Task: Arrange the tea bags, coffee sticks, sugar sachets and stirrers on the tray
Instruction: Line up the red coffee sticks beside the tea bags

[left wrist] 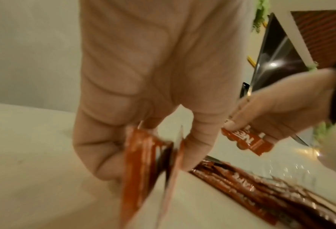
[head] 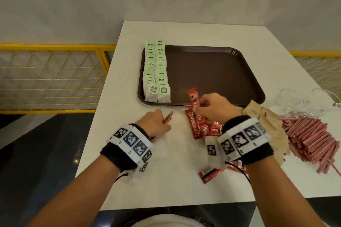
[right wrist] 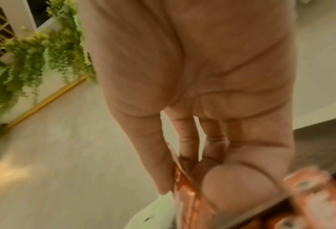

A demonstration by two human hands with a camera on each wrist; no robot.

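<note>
Pinching an upright red foil coffee stick (head: 194,97) over the brown plastic tray's (head: 239,72) near rim, the right hand (head: 214,106) sits beside the left hand (head: 156,122); left wrist view: left fingers (left wrist: 96,147) curl round red sticks (left wrist: 143,162); right wrist view: thumb (right wrist: 159,162) and fingers clamp foil, blurred.

"NESCAFE" reads in white letters on the red coffee sticks (head: 198,125) lying just under the right grip (head: 214,106). The stick that grip pinches (left wrist: 247,141) shows "NES". Print on the tea-bag tags (head: 153,89) is too blurred to read.
</note>
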